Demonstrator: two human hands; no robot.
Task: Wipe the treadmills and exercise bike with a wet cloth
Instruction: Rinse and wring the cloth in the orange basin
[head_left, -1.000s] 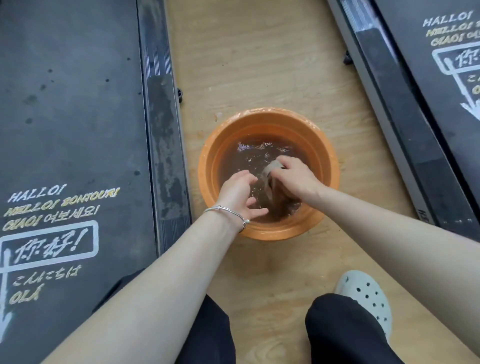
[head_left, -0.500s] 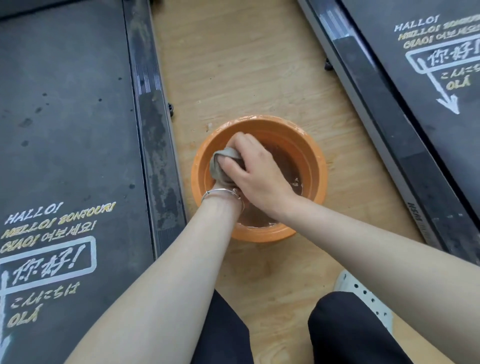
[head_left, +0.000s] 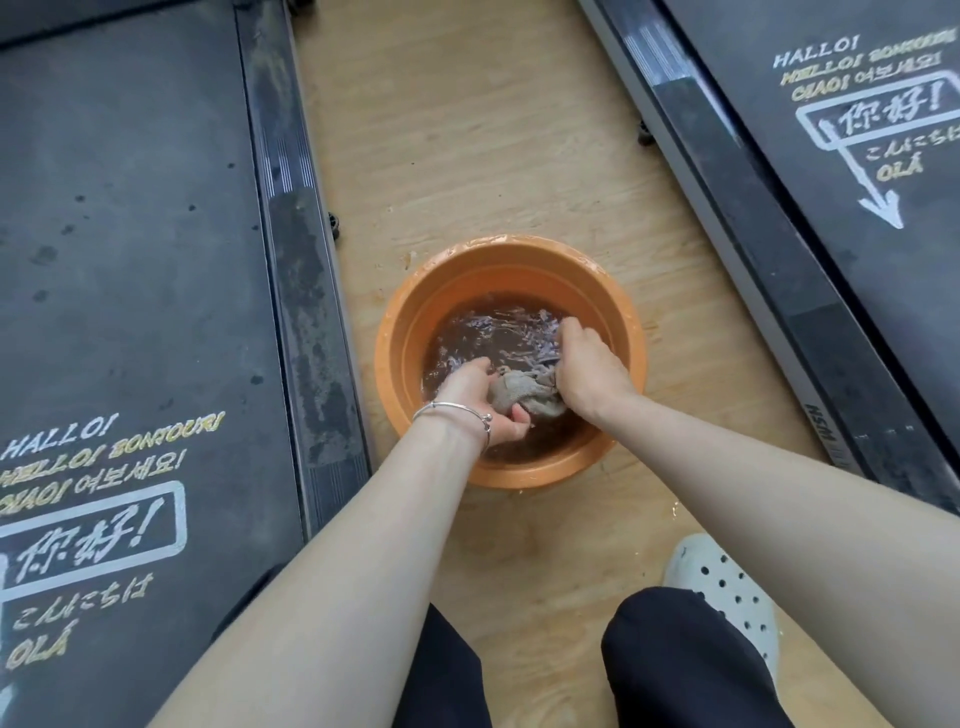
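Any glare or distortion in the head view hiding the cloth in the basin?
Head view: glare streaks the rippled water; the cloth stays clear between left hand and right hand. Wide-angle lens splays the treadmill rails outward.

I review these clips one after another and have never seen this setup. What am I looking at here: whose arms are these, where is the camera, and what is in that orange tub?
The camera sits on a person's head and looks down, so the two bare arms are their own. They crouch on a wooden floor between two black treadmills, one on the left and one on the right. The orange basin holds murky brown water. Both hands are in it: the left hand, with a bracelet on its wrist, and the right hand grip a grey cloth between them. A white clog shows at lower right.
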